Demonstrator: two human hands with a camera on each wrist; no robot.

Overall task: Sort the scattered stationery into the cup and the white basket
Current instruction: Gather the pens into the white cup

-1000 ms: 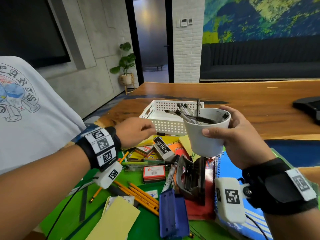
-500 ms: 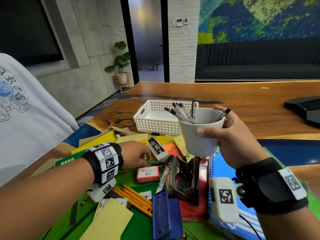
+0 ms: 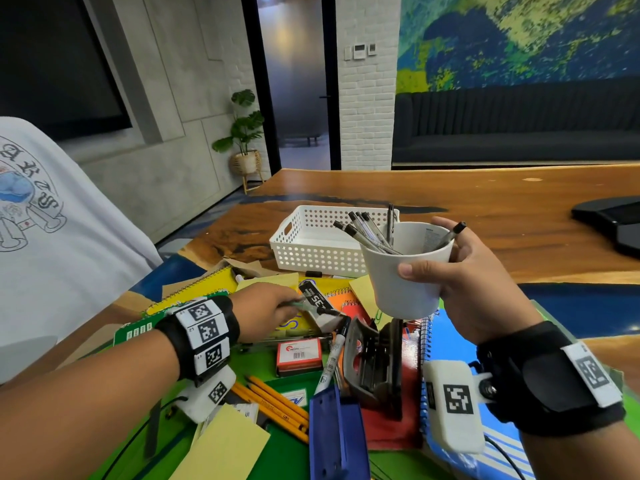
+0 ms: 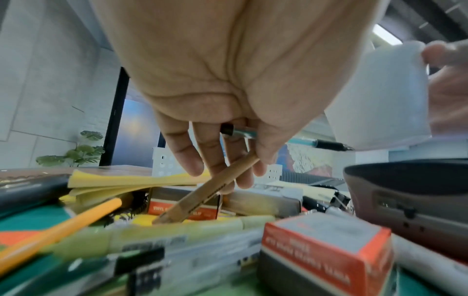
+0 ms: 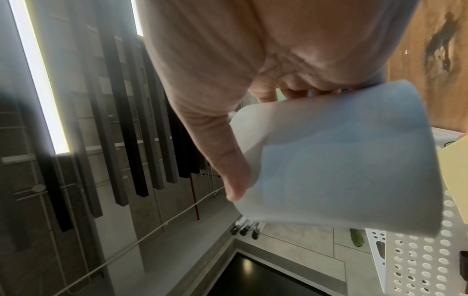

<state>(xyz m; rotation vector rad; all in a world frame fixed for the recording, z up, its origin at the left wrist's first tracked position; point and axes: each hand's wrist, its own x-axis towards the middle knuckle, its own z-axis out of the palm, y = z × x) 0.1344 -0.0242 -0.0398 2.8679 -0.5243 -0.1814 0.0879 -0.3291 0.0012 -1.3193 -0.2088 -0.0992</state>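
Note:
My right hand (image 3: 460, 278) grips a white cup (image 3: 405, 275) and holds it above the pile; several pens (image 3: 367, 230) stand in it. In the right wrist view the thumb and fingers wrap the cup (image 5: 341, 160). My left hand (image 3: 277, 304) is down in the scattered stationery, left of the cup. In the left wrist view it (image 4: 222, 112) pinches a teal pen (image 4: 240, 133) with a black cap together with a wooden pencil (image 4: 202, 198), whose tip still touches the pile. The empty white basket (image 3: 311, 244) sits behind the pile on the wooden table.
On the green mat lie a black hole punch (image 3: 377, 362), a red staple box (image 3: 299, 353), yellow pencils (image 3: 273, 403), a blue case (image 3: 336, 434), spiral notebooks (image 3: 446, 344) and yellow sticky notes (image 3: 225, 448). A person in a white T-shirt (image 3: 52, 220) stands at the left.
My left hand has dropped from near the basket into the pile and closed on a teal pen and a pencil. The right hand still holds the cup in about the same place.

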